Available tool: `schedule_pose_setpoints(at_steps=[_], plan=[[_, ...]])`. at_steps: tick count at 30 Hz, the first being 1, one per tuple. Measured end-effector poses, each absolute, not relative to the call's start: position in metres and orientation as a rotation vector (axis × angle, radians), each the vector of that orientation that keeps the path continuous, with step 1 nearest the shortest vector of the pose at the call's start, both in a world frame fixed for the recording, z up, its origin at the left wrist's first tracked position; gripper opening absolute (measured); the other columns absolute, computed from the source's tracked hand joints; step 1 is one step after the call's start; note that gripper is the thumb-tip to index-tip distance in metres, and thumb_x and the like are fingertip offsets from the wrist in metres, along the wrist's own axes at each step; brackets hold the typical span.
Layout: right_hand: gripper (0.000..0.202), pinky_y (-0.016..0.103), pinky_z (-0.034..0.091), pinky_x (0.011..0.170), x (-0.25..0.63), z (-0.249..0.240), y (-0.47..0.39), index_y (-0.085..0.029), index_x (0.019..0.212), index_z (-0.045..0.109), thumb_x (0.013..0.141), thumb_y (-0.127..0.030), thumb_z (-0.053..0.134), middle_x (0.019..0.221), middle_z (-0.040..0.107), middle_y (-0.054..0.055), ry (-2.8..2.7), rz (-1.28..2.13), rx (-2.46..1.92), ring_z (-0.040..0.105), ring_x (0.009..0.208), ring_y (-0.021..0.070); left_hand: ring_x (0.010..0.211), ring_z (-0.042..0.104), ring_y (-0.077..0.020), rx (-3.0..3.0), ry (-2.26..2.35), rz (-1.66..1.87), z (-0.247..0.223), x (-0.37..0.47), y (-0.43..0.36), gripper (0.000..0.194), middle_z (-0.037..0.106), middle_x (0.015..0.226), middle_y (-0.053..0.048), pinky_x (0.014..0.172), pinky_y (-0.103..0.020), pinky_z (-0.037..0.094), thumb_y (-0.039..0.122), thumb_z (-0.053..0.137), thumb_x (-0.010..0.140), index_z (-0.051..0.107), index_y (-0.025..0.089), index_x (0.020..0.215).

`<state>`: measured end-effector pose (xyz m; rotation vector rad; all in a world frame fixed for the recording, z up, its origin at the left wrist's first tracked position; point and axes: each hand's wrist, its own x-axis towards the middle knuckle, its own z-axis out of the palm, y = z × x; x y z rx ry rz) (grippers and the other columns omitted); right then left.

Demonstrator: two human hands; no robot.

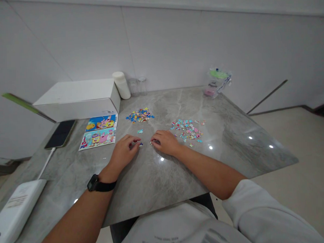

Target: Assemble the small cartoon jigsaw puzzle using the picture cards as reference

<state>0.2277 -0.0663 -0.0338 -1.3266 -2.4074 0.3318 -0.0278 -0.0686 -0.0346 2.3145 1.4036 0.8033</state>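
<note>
My left hand (pixel 125 150), with a black watch on its wrist, rests on the grey table with curled fingers. A small dark blue jigsaw puzzle piece (pixel 141 144) shows at its thumb and fingertips. Facing it, my right hand (pixel 165 141) is closed, with a pale puzzle piece (pixel 150 143) partly hidden under its fingertips. A single light-blue puzzle piece (pixel 140 131) lies just beyond the gap between both hands. Farther back is a heap of blue and yellow pieces (pixel 140 116). Pink and light-blue pieces (pixel 188 130) are scattered to the right.
Two cartoon picture cards (pixel 98 138) lie left of the heap. Behind them stand a white box (pixel 78 99), a white bottle (pixel 121 85) and clear glasses (pixel 142 86). A phone (pixel 60 134) is cabled to a white device (pixel 20 211). A plastic bag (pixel 216 83) sits back right.
</note>
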Motion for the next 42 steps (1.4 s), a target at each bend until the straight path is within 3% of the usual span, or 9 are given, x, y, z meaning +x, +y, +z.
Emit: schedule_pose_setpoints(at_steps=[10,19,30,37,42], plan=[[0.018,0.033,0.044,0.094,0.239,-0.027,-0.065,-0.024,0.109,0.078,0.101,-0.03,0.063,0.113,0.074,0.007,-2.33,0.318,-1.333,0.065,0.108,0.0219,0.085,0.064,-0.0199,2.318,1.407,0.892,-0.026,-0.026,-0.072,0.024,0.071,0.102,-0.007,0.083,-0.036,0.053,0.036,0.057,0.098,0.074,0.022,0.108],[0.024,0.039,0.046,0.1,0.336,-0.012,-0.018,-0.022,0.114,0.077,0.1,-0.024,0.058,0.114,0.074,0.011,-1.835,0.099,-1.841,0.064,0.108,0.0263,0.086,0.064,-0.0193,2.294,1.393,0.906,-0.023,-0.024,-0.074,0.025,0.071,0.104,-0.007,0.084,-0.035,0.053,0.035,0.055,0.099,0.074,0.022,0.107],[0.027,0.039,0.047,0.096,0.337,-0.028,-0.014,-0.033,0.12,0.082,0.098,-0.029,0.066,0.12,0.071,0.011,-2.111,0.158,-2.02,0.064,0.114,0.0279,0.093,0.066,-0.0217,2.331,1.39,0.874,-0.022,-0.028,-0.072,0.026,0.07,0.103,-0.007,0.088,-0.038,0.053,0.036,0.054,0.101,0.074,0.022,0.109],[0.031,0.037,0.048,0.094,0.34,-0.031,-0.012,-0.03,0.125,0.079,0.097,-0.031,0.065,0.123,0.071,0.012,-2.103,0.148,-2.089,0.065,0.113,0.0274,0.096,0.067,-0.0226,2.331,1.392,0.905,-0.021,-0.03,-0.071,0.025,0.071,0.101,-0.007,0.091,-0.038,0.053,0.034,0.055,0.099,0.075,0.021,0.109],[0.026,0.036,0.048,0.095,0.344,-0.032,-0.01,-0.024,0.115,0.078,0.091,-0.029,0.069,0.121,0.072,0.012,-2.036,0.145,-2.109,0.066,0.111,0.0268,0.095,0.067,-0.0225,2.336,1.388,0.928,-0.021,-0.029,-0.071,0.025,0.071,0.099,-0.007,0.09,-0.039,0.054,0.032,0.056,0.099,0.076,0.02,0.108]])
